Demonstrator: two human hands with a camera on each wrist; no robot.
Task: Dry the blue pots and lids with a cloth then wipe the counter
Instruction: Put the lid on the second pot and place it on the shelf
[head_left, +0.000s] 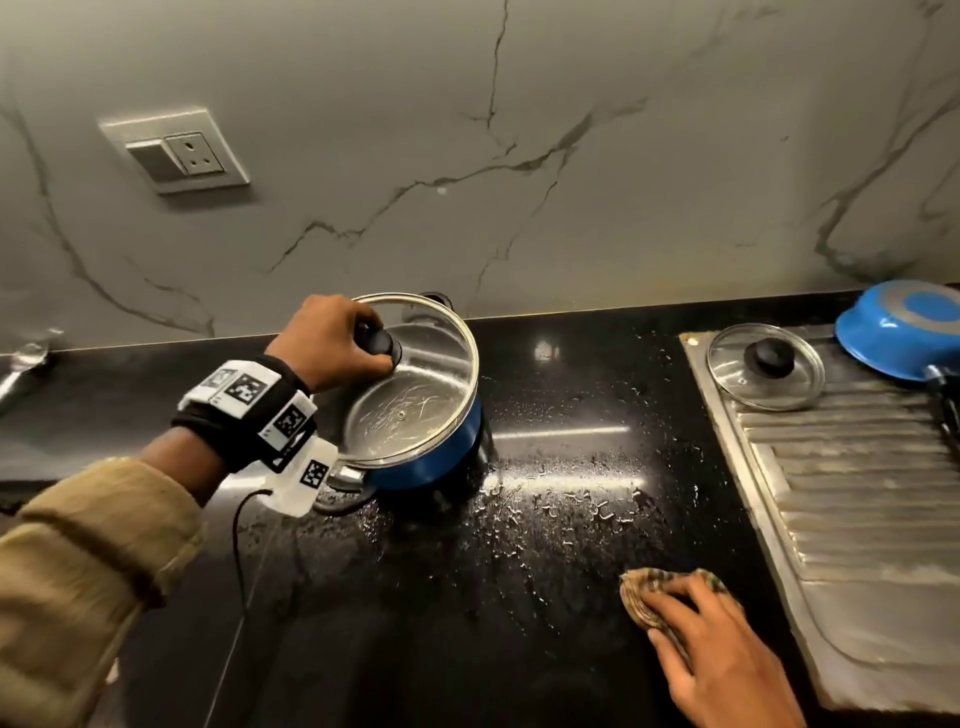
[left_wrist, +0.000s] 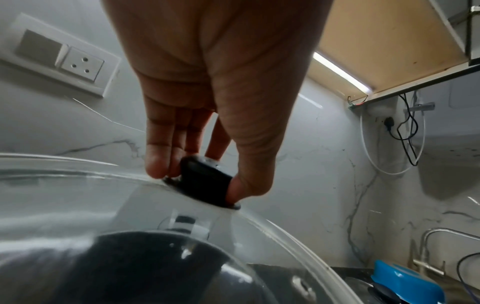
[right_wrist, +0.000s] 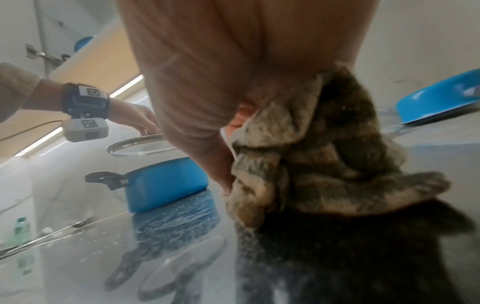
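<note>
My left hand (head_left: 363, 345) pinches the black knob (left_wrist: 205, 181) of a glass lid (head_left: 415, 410) between thumb and fingers. The lid hangs tilted, a little above the blue pot (head_left: 439, 457), which stands on the black counter (head_left: 415, 597) near the wall. In the right wrist view the lid (right_wrist: 140, 146) is clearly apart from the pot (right_wrist: 166, 181). My right hand (head_left: 691, 618) holds a bunched brown checked cloth (head_left: 636, 584) against the counter at the front right. The cloth (right_wrist: 324, 164) hides its fingers there.
Water drops (head_left: 561, 504) cover the counter between pot and cloth. On the steel drainboard (head_left: 857, 493) to the right lie a smaller glass lid (head_left: 766, 366) and an upturned blue pan (head_left: 904, 332). A wall socket (head_left: 176, 150) is behind, a metal utensil (head_left: 21, 369) far left.
</note>
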